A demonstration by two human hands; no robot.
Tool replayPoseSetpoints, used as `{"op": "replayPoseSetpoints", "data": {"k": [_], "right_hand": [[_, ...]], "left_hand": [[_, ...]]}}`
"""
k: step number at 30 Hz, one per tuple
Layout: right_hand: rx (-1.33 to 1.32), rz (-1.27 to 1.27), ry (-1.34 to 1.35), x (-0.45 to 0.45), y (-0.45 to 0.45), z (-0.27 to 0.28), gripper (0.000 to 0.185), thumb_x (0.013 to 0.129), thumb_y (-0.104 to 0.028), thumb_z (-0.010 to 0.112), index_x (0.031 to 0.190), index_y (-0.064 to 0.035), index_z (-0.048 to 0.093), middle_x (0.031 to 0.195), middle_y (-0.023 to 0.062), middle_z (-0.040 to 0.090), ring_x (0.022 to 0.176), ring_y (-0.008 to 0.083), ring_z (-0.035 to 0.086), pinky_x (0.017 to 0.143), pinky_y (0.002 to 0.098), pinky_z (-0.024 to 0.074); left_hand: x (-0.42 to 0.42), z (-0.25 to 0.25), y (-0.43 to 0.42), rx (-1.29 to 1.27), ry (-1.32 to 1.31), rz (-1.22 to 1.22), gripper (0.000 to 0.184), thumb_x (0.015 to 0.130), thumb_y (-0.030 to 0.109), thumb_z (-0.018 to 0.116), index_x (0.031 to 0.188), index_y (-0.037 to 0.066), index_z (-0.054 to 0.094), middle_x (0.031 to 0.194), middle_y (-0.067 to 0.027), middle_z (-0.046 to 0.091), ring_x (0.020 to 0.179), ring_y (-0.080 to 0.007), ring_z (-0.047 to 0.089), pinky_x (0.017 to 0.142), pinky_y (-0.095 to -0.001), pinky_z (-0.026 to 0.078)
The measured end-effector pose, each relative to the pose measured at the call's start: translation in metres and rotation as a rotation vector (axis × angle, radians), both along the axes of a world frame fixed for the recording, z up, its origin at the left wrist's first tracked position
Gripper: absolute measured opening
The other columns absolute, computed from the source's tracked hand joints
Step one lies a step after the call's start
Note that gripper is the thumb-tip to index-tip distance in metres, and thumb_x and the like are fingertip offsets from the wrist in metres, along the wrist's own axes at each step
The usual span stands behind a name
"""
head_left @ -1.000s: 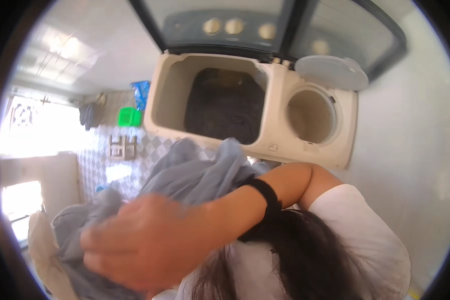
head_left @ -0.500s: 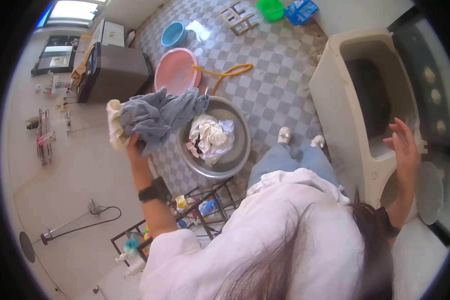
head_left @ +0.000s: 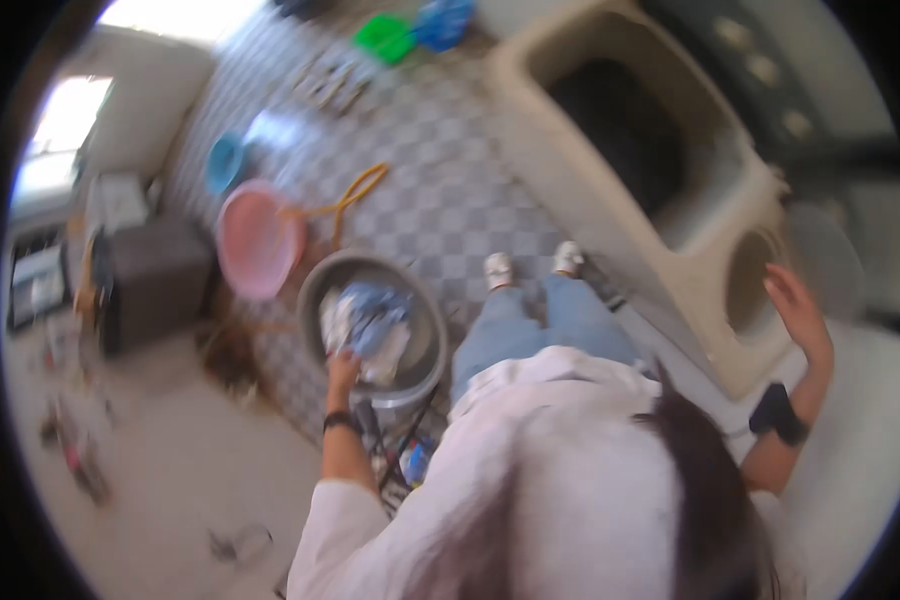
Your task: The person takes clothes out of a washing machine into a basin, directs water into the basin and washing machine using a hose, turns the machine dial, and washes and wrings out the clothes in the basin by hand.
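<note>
In the head view, a metal basin on the floor holds a heap of laundry. On top lies a blue-grey garment, with pale cloth below it. My left hand is at the basin's near left side, closed on the edge of the garment; motion blur softens its fingers. My right hand is raised, holding nothing, its fingers stretched out. It is nearest to the round opening of the twin-tub washing machine, beside a translucent round lid.
Past the basin stand a pink tub and a small blue basin. A yellow hose lies on the checkered floor. A dark cabinet is at left, a green container at the back. A black rack is beside me.
My left hand has lowered the blue-grey garment from above the basin's left side into the basin. My right hand has shifted toward the machine's round opening. The camera view has turned.
</note>
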State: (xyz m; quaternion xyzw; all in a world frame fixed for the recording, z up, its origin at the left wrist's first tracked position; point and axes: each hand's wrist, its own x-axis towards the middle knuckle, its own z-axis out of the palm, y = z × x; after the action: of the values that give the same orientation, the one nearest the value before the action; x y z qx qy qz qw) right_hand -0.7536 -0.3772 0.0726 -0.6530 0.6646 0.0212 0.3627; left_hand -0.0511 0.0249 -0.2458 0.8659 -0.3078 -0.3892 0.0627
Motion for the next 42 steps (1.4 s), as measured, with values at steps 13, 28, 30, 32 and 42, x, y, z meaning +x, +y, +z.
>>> {"op": "replayPoseSetpoints", "data": {"k": [13,28,30,32,42], "right_hand": [[0.317,-0.862,-0.641,-0.283,-0.045,-0.404,0.042,0.088,-0.027,0.056,0.124,-0.0045,0.055,0.120,0.0139,0.060,0.110,0.0260,0.057,0.095,0.0372,0.0432],[0.257,-0.038,0.463,-0.193,-0.040,-0.525,0.043,0.086,-0.033,0.048,0.119,-0.0082,0.060,0.123,0.0165,0.057,0.114,0.0310,0.054,0.093,0.0409,0.0444],[0.148,0.097,0.441,-0.200,-0.047,-0.523,0.041,0.086,-0.031,0.049,0.117,-0.0080,0.061,0.121,0.0164,0.058,0.113,0.0303,0.056,0.092,0.0409,0.0452],[0.277,0.150,0.374,-0.197,-0.068,-0.465,0.040,0.084,-0.029,0.052,0.116,-0.0070,0.062,0.121,0.0163,0.059,0.113,0.0295,0.056,0.092,0.0403,0.0453],[-0.035,-0.164,0.207,-0.140,-0.051,-0.170,0.030,0.070,-0.014,0.059,0.098,-0.0024,0.057,0.092,0.0157,0.064,0.079,0.0279,0.059,0.073,0.0379,0.0462]], "left_hand": [[-0.118,0.050,-0.185,-0.224,0.193,-0.897,0.028,0.086,0.019,0.060,0.107,0.002,0.061,0.100,-0.0174,0.065,0.097,-0.0249,0.063,0.081,-0.0324,0.048],[-0.214,0.150,-0.183,0.269,0.147,-0.442,0.026,0.084,0.014,0.062,0.109,0.006,0.063,0.090,-0.0083,0.069,0.084,-0.0185,0.066,0.074,-0.0312,0.052],[-0.199,0.137,-0.173,0.265,0.158,-0.333,0.029,0.084,0.015,0.062,0.112,0.006,0.061,0.089,-0.0109,0.069,0.083,-0.0201,0.067,0.074,-0.0318,0.052],[-0.183,0.121,-0.175,0.237,0.167,-0.391,0.029,0.085,0.016,0.062,0.112,0.006,0.061,0.089,-0.0121,0.068,0.082,-0.0212,0.067,0.074,-0.0325,0.051],[-0.256,0.149,-0.275,-0.061,0.324,-0.372,0.031,0.088,0.018,0.060,0.114,0.000,0.060,0.106,-0.0138,0.066,0.093,-0.0244,0.064,0.080,-0.0324,0.050]]}}
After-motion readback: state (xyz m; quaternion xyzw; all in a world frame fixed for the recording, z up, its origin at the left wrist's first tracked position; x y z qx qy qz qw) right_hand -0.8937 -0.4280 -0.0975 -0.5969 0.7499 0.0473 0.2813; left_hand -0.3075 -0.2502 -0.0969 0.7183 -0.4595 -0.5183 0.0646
